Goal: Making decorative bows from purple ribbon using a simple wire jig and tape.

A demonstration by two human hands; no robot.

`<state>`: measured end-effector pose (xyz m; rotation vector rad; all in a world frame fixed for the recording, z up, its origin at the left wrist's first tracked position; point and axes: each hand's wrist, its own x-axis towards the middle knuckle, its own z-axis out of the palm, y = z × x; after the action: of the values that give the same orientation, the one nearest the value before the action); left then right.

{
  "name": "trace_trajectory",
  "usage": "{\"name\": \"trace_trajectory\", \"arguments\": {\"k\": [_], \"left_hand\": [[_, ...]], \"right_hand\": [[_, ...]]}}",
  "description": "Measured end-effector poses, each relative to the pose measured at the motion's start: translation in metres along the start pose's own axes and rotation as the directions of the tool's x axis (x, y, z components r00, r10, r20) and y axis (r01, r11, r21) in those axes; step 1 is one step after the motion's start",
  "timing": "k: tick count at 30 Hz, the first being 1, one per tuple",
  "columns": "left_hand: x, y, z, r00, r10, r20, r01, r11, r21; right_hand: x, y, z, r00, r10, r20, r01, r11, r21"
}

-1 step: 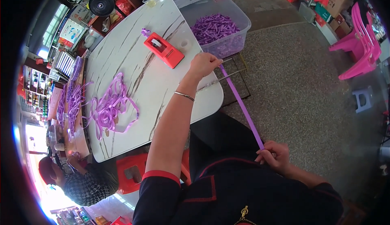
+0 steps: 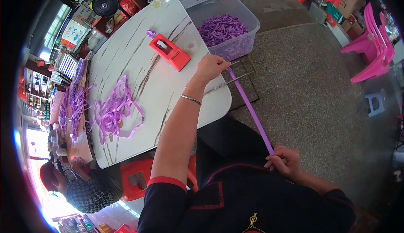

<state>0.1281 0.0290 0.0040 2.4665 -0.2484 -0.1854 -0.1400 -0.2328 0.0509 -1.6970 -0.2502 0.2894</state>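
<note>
Between the two hands, in the head view, a purple ribbon strip (image 2: pixel 251 111) was held taut, its long axis running on a diagonal from the far end at the table edge down toward the lap. The upper end was pinched by the closed left hand (image 2: pixel 212 67), which was stretched out over the near corner of the white marble-patterned table (image 2: pixel 139 60); a thin metal bangle (image 2: pixel 191 100) was worn on that wrist. The lower end was gripped by the closed right hand (image 2: pixel 284 162), drawn back close to the body, well apart from the table. The ribbon thus lay clear of the tabletop, off its right edge, above the speckled floor (image 2: pixel 311 90). The left hand was the nearer of the two to the red tape dispenser (image 2: pixel 170 52), which lay just beyond it on the table, and to the clear plastic bin (image 2: pixel 248 20) of cut purple pieces standing past the table's far corner. A loose tangle of purple ribbon (image 2: pixel 113 113) was spread on the table's left part, well apart from both hands. Whether the strip ran on past either fist could not be told.
</note>
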Motion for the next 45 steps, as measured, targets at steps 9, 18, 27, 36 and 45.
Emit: {"name": "trace_trajectory", "arguments": {"k": [9,18,27,36,45], "left_hand": [[-0.001,0.004,-0.003,1.000,-0.011,0.003,0.011,1.000,0.012],[-0.001,0.007,-0.004,0.994,0.104,-0.016,-0.102,0.992,0.072],[-0.013,0.006,-0.001,0.955,0.228,-0.191,-0.215,0.973,0.088],[-0.011,0.008,-0.003,0.935,0.168,-0.314,-0.220,0.966,-0.139],[-0.012,0.014,-0.003,0.955,0.158,-0.250,-0.215,0.952,-0.218]], "right_hand": [[0.078,-0.057,-0.036,0.722,-0.667,0.181,0.688,0.720,-0.092],[0.241,-0.123,-0.043,0.762,-0.628,0.158,0.640,0.768,-0.035],[0.406,-0.075,-0.014,0.924,-0.300,0.239,0.262,0.949,0.176],[0.464,0.034,0.002,0.962,0.008,0.274,-0.083,0.961,0.263],[0.434,0.176,0.011,0.981,0.105,0.161,-0.094,0.992,-0.079]]}}
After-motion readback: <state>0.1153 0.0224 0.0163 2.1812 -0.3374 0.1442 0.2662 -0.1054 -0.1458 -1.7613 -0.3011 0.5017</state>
